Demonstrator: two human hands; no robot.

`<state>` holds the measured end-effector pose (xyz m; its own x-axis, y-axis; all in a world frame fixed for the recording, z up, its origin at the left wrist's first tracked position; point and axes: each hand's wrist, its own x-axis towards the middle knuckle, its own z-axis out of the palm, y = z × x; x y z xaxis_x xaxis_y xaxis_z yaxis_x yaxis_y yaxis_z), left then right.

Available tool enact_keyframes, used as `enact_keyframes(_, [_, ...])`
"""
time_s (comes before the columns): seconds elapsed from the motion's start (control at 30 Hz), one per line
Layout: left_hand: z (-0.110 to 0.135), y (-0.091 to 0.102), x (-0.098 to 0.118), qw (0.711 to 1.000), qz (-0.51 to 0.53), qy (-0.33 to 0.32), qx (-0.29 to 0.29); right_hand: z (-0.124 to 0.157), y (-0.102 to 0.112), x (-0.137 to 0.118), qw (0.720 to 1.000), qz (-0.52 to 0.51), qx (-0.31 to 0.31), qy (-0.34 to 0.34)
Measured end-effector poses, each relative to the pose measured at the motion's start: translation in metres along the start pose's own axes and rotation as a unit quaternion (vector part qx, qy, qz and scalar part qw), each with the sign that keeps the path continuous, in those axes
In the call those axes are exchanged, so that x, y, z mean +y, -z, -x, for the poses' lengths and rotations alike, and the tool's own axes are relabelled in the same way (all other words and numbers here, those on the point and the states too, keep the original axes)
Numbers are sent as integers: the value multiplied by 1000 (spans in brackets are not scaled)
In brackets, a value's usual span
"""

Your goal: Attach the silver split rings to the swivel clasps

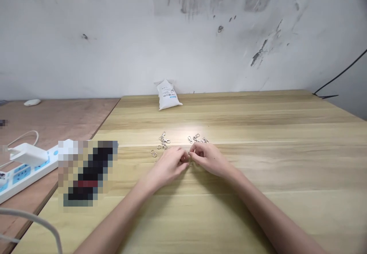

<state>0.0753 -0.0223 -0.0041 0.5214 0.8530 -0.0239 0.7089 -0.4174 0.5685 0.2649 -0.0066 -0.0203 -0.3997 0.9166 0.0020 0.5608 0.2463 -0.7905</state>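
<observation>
My left hand and my right hand meet over the wooden table, fingertips almost touching. Both are closed in a pinch. A small silvery metal piece shows at the right fingertips; whether it is a ring or part of a clasp is unclear. What the left fingers grip is hidden behind them. Just below the fingertips, another bit of metal is partly visible. Beyond the left hand lie metal swivel clasps and several split rings. More swivel clasps form a loose group beyond the right hand.
A white plastic packet with a printed label rests near the wall. At left, a blurred dark object lies near a white power strip with a charger plugged in. A pale cable curves across the lower left corner.
</observation>
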Motion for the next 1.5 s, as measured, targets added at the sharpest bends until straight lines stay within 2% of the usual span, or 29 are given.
enact_keyframes(0.17, [-1,-5,2,1000,-16,-14,20,2,4,-2,999,-49,-6,-15])
enact_keyframes(0.47, [-9,-1,9,1000,4,10,13,1,4,-2,990,-137,-15,-31])
enact_keyframes(0.63, [-13,2,14,998,47,39,-29,1,3,-1,984,-171,-19,-54])
enact_keyframes(0.83, [-19,7,12,993,59,77,-72,0,2,2,984,-170,-15,-50])
enact_keyframes(1.0, [-18,6,5,991,65,78,-84,-3,3,2,989,-146,5,-13])
enact_keyframes(1.07, [-16,8,3,993,65,73,-68,-5,3,3,989,-144,31,-15])
enact_keyframes(1.13, [-12,10,-1,997,51,50,-27,-6,3,5,980,-194,40,-34])
enact_keyframes(1.23, [-8,14,-11,999,-12,-15,49,-7,1,5,952,-300,22,-52])
enact_keyframes(1.3, [-5,15,-20,991,-69,-54,98,-6,0,3,942,-332,21,-50])
enact_keyframes(1.4, [-1,14,-28,974,-137,-86,159,-4,-4,-1,950,-309,44,-27])
enact_keyframes(1.5, [1,13,-28,960,-175,-113,190,-1,-7,-2,969,-235,76,26])
